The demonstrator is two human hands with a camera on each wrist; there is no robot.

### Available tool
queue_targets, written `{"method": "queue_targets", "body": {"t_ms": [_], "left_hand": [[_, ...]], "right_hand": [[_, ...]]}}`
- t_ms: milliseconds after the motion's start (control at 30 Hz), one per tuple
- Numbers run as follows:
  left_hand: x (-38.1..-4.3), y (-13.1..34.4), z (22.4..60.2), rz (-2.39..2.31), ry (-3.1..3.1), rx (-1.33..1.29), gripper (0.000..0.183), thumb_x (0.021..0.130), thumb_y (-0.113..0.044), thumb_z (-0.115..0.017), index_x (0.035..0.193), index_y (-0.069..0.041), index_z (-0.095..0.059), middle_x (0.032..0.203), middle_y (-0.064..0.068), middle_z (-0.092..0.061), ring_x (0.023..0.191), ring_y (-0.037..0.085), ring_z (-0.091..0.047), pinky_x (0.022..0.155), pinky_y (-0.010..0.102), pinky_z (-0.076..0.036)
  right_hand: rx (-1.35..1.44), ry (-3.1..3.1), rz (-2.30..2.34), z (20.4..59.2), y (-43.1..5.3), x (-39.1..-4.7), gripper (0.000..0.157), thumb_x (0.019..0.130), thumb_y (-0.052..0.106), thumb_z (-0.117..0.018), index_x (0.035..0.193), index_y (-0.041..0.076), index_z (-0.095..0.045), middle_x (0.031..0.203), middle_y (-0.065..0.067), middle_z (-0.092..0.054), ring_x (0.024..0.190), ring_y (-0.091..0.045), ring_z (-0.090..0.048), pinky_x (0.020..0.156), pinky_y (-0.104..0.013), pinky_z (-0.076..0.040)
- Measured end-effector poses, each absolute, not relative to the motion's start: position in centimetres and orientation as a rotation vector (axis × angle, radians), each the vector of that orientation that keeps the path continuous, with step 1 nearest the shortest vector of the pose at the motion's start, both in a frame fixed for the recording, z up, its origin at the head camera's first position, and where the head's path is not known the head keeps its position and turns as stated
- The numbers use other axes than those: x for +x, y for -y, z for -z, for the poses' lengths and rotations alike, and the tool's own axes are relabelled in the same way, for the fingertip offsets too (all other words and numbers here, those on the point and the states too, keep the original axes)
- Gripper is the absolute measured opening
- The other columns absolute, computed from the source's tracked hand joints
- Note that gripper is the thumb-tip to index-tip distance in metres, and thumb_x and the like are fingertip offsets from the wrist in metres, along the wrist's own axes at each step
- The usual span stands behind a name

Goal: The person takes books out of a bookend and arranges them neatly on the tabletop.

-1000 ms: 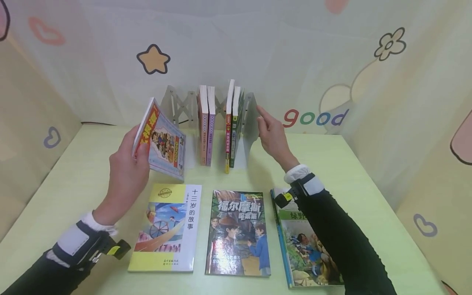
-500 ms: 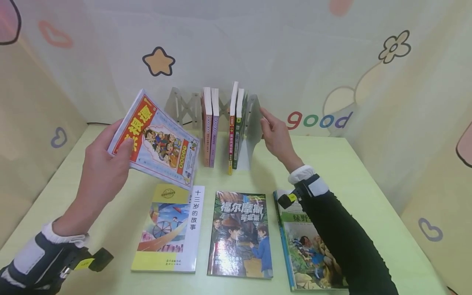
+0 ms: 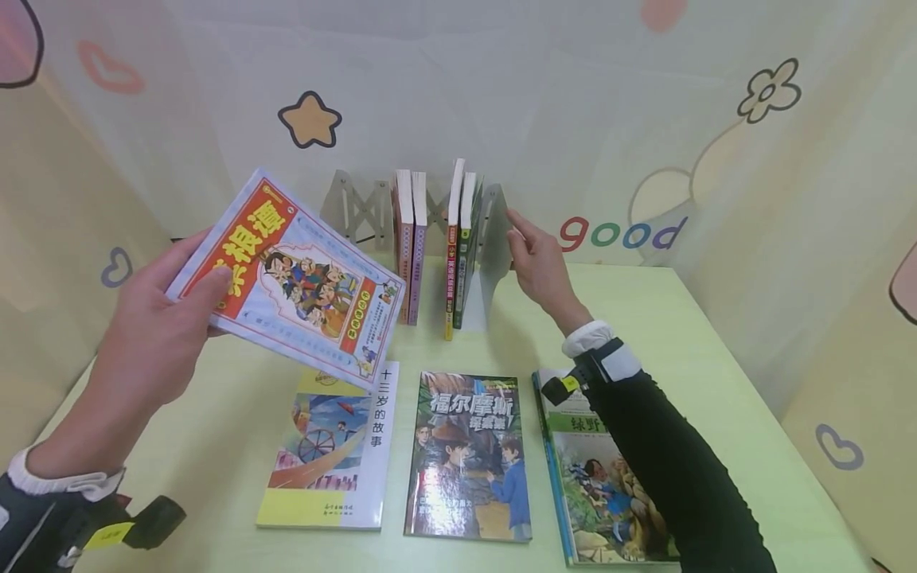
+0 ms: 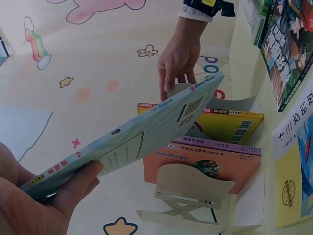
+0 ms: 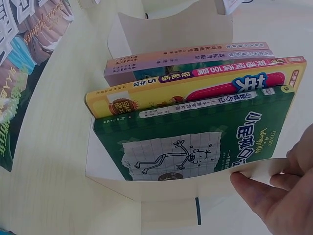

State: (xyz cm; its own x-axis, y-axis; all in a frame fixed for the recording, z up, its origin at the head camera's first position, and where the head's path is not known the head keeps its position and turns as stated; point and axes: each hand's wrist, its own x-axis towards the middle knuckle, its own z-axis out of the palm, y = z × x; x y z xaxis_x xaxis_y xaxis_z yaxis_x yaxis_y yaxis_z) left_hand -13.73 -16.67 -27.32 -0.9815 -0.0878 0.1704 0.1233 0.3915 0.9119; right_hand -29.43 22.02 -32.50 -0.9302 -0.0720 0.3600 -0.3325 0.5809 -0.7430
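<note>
My left hand (image 3: 154, 318) grips a light-blue book (image 3: 308, 290) with a red title band, thumb on its front cover. It is held tilted above the table, overlapping the yellow-and-white book (image 3: 325, 461) in the head view. In the left wrist view, that light-blue book (image 4: 132, 132) shows its spine and back. My right hand (image 3: 542, 267) pinches the edge of the right end plate (image 3: 494, 247) of a grey metal expanding bookend. Between its plates stand two pink and purple books (image 5: 186, 61), a yellow book (image 5: 195, 88) and a green book (image 5: 195, 137).
A dark detective comic-style book (image 3: 469, 461) lies face up in the front middle of the table (image 3: 716, 382). Right of it lies a green-banded book (image 3: 609, 493), partly under the right sleeve. A printed curtain (image 3: 501, 95) hangs behind the bookend.
My left hand has drawn the light-blue book back left, away from the bookend, turning its front cover upward into fuller view. My right hand stays at the end plate.
</note>
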Motion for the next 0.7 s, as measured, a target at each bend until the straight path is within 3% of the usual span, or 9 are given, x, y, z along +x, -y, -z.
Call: {"method": "queue_targets", "body": {"t_ms": [200, 400, 467, 600, 700], "left_hand": [[-13.1, 16.4, 27.2, 1.737, 2.439, -0.026, 0.067, 0.096, -0.04, -0.05, 0.156, -0.027, -0.022, 0.14, 0.012, -0.036, 0.116, 0.028, -0.047, 0.075, 0.021, -0.051], [-12.7, 15.4, 27.4, 1.821, 2.433, -0.104, 0.066, 0.098, -0.036, -0.05, 0.156, -0.023, -0.023, 0.14, 0.012, -0.038, 0.116, 0.026, -0.049, 0.078, 0.023, -0.051], [-12.6, 15.2, 27.6, 1.845, 2.428, -0.14, 0.065, 0.098, -0.035, -0.05, 0.156, -0.022, -0.023, 0.14, 0.012, -0.039, 0.115, 0.025, -0.05, 0.079, 0.024, -0.051], [-12.6, 14.7, 27.7, 1.867, 2.43, -0.194, 0.064, 0.098, -0.034, -0.05, 0.156, -0.021, -0.024, 0.137, 0.01, -0.041, 0.113, 0.024, -0.052, 0.079, 0.026, -0.052], [-12.6, 14.5, 27.8, 1.868, 2.457, -0.202, 0.064, 0.098, -0.035, -0.05, 0.155, -0.023, -0.025, 0.135, 0.009, -0.043, 0.111, 0.025, -0.054, 0.078, 0.026, -0.053]], "right_hand": [[0.353, 2.516, -1.261, 32.5, -22.1, -29.4, 0.05, 0.1, 0.026, -0.049, 0.147, 0.01, -0.043, 0.127, -0.016, -0.058, 0.083, -0.027, -0.062, 0.075, -0.031, -0.054], [0.418, 2.505, -1.273, 32.8, -22.6, -29.5, 0.051, 0.101, 0.026, -0.048, 0.148, 0.009, -0.041, 0.093, -0.021, -0.057, 0.079, -0.028, -0.06, 0.075, -0.032, -0.055], [0.451, 2.508, -1.271, 33.0, -22.7, -29.5, 0.052, 0.101, 0.025, -0.047, 0.149, 0.007, -0.04, 0.093, -0.021, -0.056, 0.082, -0.029, -0.06, 0.074, -0.033, -0.055], [0.477, 2.512, -1.312, 33.1, -22.8, -29.3, 0.053, 0.1, 0.024, -0.048, 0.15, 0.008, -0.037, 0.132, -0.015, -0.055, 0.105, -0.027, -0.061, 0.073, -0.032, -0.055], [0.478, 2.509, -1.37, 33.0, -22.9, -29.0, 0.056, 0.1, 0.022, -0.05, 0.15, 0.005, -0.035, 0.143, -0.013, -0.046, 0.115, -0.027, -0.058, 0.073, -0.032, -0.055]]}}
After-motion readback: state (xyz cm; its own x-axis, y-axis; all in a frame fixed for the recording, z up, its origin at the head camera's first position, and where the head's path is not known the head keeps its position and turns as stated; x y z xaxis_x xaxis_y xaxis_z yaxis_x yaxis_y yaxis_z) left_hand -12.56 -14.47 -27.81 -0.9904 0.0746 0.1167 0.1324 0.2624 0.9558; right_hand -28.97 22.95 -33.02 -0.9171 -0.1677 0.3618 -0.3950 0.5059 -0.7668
